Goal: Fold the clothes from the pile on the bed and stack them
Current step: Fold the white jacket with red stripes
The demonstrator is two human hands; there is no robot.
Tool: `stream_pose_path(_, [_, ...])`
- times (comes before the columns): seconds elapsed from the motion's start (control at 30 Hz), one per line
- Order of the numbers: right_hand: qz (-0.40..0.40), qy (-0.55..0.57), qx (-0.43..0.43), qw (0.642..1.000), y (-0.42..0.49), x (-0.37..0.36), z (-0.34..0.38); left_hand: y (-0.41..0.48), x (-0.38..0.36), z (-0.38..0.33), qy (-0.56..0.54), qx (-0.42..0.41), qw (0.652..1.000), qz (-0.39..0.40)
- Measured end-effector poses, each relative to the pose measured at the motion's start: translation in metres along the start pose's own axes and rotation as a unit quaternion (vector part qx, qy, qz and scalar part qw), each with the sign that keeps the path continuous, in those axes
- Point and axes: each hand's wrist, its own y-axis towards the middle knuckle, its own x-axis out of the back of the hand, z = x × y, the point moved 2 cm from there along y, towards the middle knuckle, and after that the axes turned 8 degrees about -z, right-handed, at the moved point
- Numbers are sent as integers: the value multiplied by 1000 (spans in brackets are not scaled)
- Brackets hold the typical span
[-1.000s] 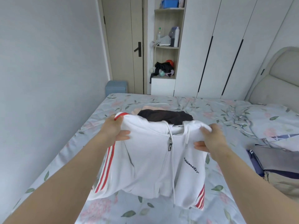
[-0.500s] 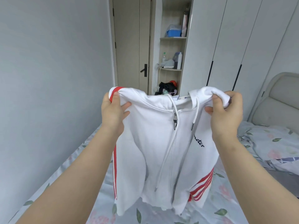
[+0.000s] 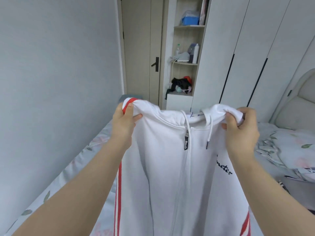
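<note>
Left hand [image 3: 125,124] is pinched shut on one shoulder of the white hoodie [image 3: 170,167], at the red stripe, and the right hand [image 3: 241,128] is closed the same way on the other shoulder, bunching the cloth there. Between them the garment hangs in the air above the bed [image 3: 95,150], front toward the person, zip [image 3: 186,142] closed and drawstrings dangling; its hem falls out of view at the bottom edge. By my judgement this is the spreading-out step: the piece is held up to straighten before any fold is made. Next it likely needs laying flat on the floral sheet, with both shoulders kept level so the sleeves drop clear and the body does not crease. Dark folded cloth [image 3: 301,189] lies at the right edge, possibly the stack.
</note>
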Motion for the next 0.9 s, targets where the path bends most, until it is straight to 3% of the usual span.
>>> stream_pose_path(0.3, [87,-123,-141,978,-24,-82,-152,106,-2,153,126,129,982,56])
stream_pose_path(0.47, [129,-221,-231,939,-60,-98,-226,139,3,247,244,210,937,136])
stream_pose_path(0.53, [166,-274,-292,901,-87,-93,-256,138,16,291,324,234,898,186])
stream_pose_path(0.6, [210,-319,-350,856,-113,-83,-283,133,31,331,414,258,837,246])
stream_pose_path(0.73, [352,-362,-483,716,-156,-66,-327,113,49,383,565,370,645,357])
stream_pose_path(0.8, [369,-348,-579,639,-163,-67,-339,103,47,395,602,427,556,383])
stream_pose_path(0.83, [350,-341,-612,622,-162,-69,-346,101,42,400,611,437,540,381])
stream_pose_path(0.9, [279,-334,-629,644,-156,-73,-370,101,29,416,606,432,569,350])
